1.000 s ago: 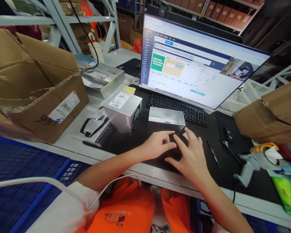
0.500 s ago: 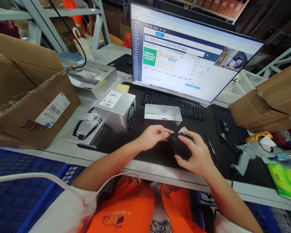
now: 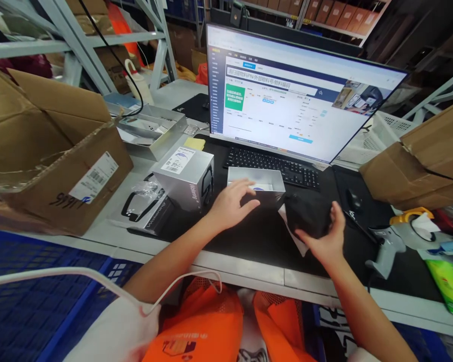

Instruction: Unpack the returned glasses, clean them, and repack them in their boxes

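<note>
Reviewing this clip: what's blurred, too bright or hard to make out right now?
Head view: the monitor is bright, its smallest text unreadable; also in the head view, the black item in the right hand looks soft and shows little detail against the dark mat.

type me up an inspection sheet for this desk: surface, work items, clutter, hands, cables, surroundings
Surface: black mat on a pale desk.
Work items: black item, details too dark to tell; open silver box.
Clutter: closed silver box, flat printed box and open carton at left; scanner and green packet at right.
Hands: right hand grips the black item; left hand, fingers apart, is at the open silver box, contact unclear.
Cables: white cable at lower left; black cable at upper left.
Surroundings: lit monitor behind a keyboard; metal frame and blue crate at left.
</note>
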### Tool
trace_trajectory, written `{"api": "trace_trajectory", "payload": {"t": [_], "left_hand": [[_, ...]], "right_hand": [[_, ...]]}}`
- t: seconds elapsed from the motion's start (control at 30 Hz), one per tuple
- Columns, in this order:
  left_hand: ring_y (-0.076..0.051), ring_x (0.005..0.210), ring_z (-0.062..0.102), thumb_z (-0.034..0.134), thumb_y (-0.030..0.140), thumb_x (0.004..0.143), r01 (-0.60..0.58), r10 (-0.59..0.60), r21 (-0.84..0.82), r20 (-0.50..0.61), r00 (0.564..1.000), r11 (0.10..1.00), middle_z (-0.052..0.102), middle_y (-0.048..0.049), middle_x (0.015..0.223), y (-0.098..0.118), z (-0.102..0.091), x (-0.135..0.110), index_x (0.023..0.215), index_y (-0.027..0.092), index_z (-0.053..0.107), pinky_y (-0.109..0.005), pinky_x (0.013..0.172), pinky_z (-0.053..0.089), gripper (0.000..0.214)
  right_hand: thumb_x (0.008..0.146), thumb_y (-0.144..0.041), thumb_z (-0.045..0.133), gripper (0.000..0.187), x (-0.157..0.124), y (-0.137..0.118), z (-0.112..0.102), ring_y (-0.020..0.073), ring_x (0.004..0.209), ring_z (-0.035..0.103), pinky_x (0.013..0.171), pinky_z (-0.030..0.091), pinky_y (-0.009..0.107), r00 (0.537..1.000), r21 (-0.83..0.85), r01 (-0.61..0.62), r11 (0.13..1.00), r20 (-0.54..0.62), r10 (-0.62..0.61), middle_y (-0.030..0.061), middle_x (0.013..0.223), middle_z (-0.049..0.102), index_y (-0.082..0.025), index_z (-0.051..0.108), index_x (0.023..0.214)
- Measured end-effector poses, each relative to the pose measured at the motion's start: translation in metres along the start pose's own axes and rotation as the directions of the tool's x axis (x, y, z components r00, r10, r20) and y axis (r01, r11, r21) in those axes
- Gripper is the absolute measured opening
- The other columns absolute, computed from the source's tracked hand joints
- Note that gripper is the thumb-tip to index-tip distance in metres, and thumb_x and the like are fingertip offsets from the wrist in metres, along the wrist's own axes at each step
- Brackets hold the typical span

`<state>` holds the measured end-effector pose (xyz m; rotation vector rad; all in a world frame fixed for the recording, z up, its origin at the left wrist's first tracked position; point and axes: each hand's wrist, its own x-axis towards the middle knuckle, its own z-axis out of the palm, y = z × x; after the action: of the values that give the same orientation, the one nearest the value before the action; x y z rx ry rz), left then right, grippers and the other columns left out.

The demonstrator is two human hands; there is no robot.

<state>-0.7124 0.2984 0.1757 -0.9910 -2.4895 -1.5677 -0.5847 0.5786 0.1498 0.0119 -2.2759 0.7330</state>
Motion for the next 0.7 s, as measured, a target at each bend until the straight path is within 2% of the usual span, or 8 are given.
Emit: {"api": "trace_trajectory", "payload": {"t": [0.07,0.13,0.23,0.33,0.47,0.53,0.6,0.7], "left_hand": [[-0.038,0.141,0.046,0.069,0.028,0.090,-0.045,0.024,0.434,0.053,0.998,0.900,0.062,-0.0171,0.140,-0.005,-0.006,0.005,0.119,0.014,0.066,-0.062,0.118,0.033,0.032],[-0.037,0.125,0.060,0.060,0.017,0.093,-0.073,-0.042,0.624,0.167,0.985,0.778,0.071,-0.0177,0.120,-0.008,-0.006,0.004,0.112,0.012,0.069,-0.057,0.106,0.046,0.022],[-0.028,0.090,0.071,0.049,0.011,0.095,-0.148,-0.065,0.653,0.290,0.955,0.743,0.074,-0.0125,0.088,-0.010,-0.001,-0.013,0.086,0.013,0.072,-0.045,0.091,0.054,0.024],[-0.026,0.085,0.071,0.049,0.011,0.096,-0.229,0.026,0.619,0.319,0.948,0.752,0.074,-0.0098,0.085,-0.009,-0.002,-0.044,0.087,0.014,0.072,-0.044,0.092,0.053,0.024],[-0.022,0.081,0.070,0.048,0.014,0.099,-0.298,0.147,0.536,0.306,0.941,0.790,0.073,-0.0065,0.084,-0.004,-0.013,-0.078,0.088,0.016,0.069,-0.040,0.089,0.053,0.024],[-0.022,0.082,0.070,0.048,0.019,0.100,-0.284,0.157,0.500,0.281,0.947,0.818,0.073,-0.0057,0.085,0.002,-0.018,-0.083,0.092,0.017,0.068,-0.041,0.090,0.053,0.022],[-0.025,0.102,0.069,0.054,0.030,0.099,-0.198,0.149,0.469,0.139,0.979,0.861,0.072,-0.0107,0.105,0.008,-0.020,-0.079,0.110,0.016,0.065,-0.043,0.098,0.052,0.021],[-0.033,0.144,0.044,0.069,0.049,0.087,-0.066,0.097,0.312,-0.086,0.992,0.948,0.044,-0.0222,0.153,0.011,-0.018,-0.065,0.151,0.014,0.034,-0.048,0.117,0.040,0.081]], "right_hand": [[0.068,-0.055,0.085,0.106,0.016,0.002,-0.007,0.0343,0.130,0.053,0.111,0.041,0.057,0.990,0.110,-0.090,0.990,-0.094,0.101,0.0161,0.140,0.047,-0.023,0.029,0.151],[0.068,-0.053,0.085,0.098,0.034,0.003,-0.015,0.0318,0.127,0.055,0.111,0.041,0.055,0.981,0.201,-0.091,0.975,-0.152,0.123,0.0142,0.137,0.049,-0.023,0.035,0.147],[0.070,-0.052,0.085,0.087,0.051,0.004,-0.025,0.0321,0.127,0.056,0.113,0.041,0.054,0.979,0.277,-0.042,0.960,-0.181,0.095,0.0124,0.138,0.053,-0.025,0.046,0.143],[0.074,-0.055,0.081,0.084,0.056,-0.002,-0.034,0.0345,0.134,0.053,0.115,0.039,0.056,0.991,0.296,-0.017,0.955,-0.122,0.056,0.0116,0.143,0.054,-0.026,0.049,0.145],[0.078,-0.055,0.080,0.078,0.069,-0.030,-0.041,0.0345,0.139,0.050,0.119,0.036,0.054,0.991,0.285,-0.009,0.959,0.134,-0.031,0.0090,0.148,0.056,-0.027,0.054,0.146],[0.079,-0.054,0.079,0.075,0.086,-0.048,-0.036,0.0333,0.136,0.054,0.118,0.039,0.052,0.929,0.318,-0.060,0.946,0.364,-0.063,0.0074,0.147,0.058,-0.027,0.055,0.145],[0.083,-0.054,0.075,0.070,0.106,-0.063,-0.021,0.0317,0.132,0.058,0.115,0.043,0.049,0.814,0.326,-0.136,0.936,0.575,-0.082,0.0062,0.145,0.061,-0.027,0.056,0.145],[0.086,-0.054,0.070,0.062,0.136,-0.077,0.013,0.0289,0.123,0.065,0.108,0.050,0.044,0.628,0.303,-0.194,0.933,0.769,-0.120,0.0045,0.140,0.065,-0.025,0.062,0.140]]}}
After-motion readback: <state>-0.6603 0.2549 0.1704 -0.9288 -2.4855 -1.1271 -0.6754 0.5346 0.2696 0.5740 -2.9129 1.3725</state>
